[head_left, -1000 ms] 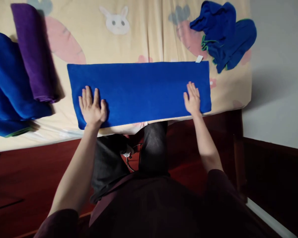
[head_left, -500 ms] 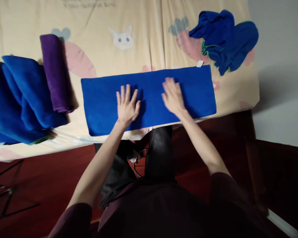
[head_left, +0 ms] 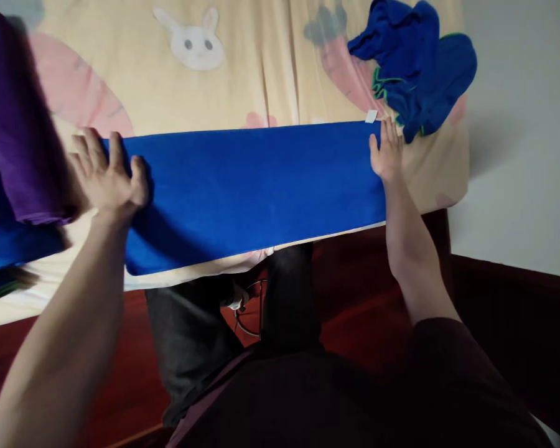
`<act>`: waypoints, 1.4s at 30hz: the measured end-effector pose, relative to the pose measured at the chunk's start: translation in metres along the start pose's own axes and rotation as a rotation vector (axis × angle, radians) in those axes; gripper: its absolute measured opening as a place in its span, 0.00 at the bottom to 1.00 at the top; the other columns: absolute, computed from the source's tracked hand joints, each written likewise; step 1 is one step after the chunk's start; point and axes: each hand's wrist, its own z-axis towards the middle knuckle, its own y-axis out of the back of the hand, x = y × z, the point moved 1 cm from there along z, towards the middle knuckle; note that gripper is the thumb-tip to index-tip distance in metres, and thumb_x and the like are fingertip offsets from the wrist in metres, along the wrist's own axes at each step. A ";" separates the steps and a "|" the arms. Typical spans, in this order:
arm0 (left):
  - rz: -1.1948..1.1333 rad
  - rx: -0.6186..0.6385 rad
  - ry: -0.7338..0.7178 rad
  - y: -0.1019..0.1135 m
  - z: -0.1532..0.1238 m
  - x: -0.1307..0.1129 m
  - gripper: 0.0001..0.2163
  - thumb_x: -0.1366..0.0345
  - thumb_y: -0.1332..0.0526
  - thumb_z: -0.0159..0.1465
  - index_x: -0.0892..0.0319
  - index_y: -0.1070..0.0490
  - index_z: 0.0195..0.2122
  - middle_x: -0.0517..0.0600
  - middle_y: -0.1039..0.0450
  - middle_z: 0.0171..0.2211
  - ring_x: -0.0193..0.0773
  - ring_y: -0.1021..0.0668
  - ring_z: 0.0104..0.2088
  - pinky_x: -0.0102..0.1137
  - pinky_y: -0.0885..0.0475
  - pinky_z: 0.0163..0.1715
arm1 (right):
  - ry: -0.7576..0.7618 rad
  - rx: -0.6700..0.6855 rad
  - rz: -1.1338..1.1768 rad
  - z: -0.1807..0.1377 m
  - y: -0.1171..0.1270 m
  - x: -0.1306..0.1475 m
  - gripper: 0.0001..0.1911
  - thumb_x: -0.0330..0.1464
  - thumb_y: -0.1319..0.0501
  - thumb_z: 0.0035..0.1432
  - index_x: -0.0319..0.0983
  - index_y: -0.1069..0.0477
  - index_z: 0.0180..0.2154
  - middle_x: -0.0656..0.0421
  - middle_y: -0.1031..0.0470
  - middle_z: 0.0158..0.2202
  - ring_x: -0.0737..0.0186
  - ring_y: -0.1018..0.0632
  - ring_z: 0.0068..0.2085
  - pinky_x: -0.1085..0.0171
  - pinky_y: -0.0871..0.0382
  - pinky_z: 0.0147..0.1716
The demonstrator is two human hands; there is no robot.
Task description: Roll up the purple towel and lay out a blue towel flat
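Observation:
A blue towel [head_left: 252,186], folded into a long strip, lies flat across the near edge of a bed. My left hand [head_left: 107,177] rests at its left end with fingers spread flat, thumb on the cloth. My right hand [head_left: 386,152] lies flat at the towel's right end, fingers stretched out beside a small white tag [head_left: 371,116]. Neither hand holds anything.
The bed sheet [head_left: 261,81] is pale yellow with rabbit and carrot prints. A rolled purple towel [head_left: 14,137] lies at the left over folded blue towels [head_left: 9,239]. A crumpled blue cloth [head_left: 415,62] sits at the far right corner. Dark red floor lies below.
Both hands slid outward from the towel's middle to its two ends. The view has moved closer and to the right, cutting off the stack at the left.

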 end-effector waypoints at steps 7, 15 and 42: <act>-0.083 0.014 -0.051 -0.014 -0.120 -0.019 0.33 0.52 0.54 0.81 0.66 0.46 0.80 0.64 0.60 0.83 0.58 0.55 0.83 0.59 0.57 0.81 | 0.278 -0.125 0.143 -0.110 -0.033 0.011 0.33 0.39 0.56 0.82 0.38 0.50 0.81 0.48 0.57 0.84 0.49 0.55 0.84 0.35 0.59 0.80; -0.099 0.064 0.179 -0.013 -0.294 0.014 0.36 0.53 0.56 0.80 0.73 0.52 0.81 0.70 0.57 0.82 0.61 0.54 0.83 0.60 0.56 0.80 | -0.126 -0.241 0.217 -0.185 -0.017 -0.042 0.33 0.39 0.55 0.79 0.30 0.39 0.76 0.39 0.45 0.80 0.45 0.50 0.83 0.31 0.57 0.79; 0.073 0.244 0.197 -0.020 -0.375 -0.037 0.30 0.59 0.43 0.75 0.56 0.35 0.78 0.60 0.56 0.83 0.74 0.50 0.80 0.69 0.40 0.72 | 0.224 0.150 1.255 -0.423 -0.062 0.257 0.11 0.36 0.38 0.73 0.40 0.17 0.46 0.53 0.11 0.44 0.57 0.11 0.40 0.63 0.18 0.44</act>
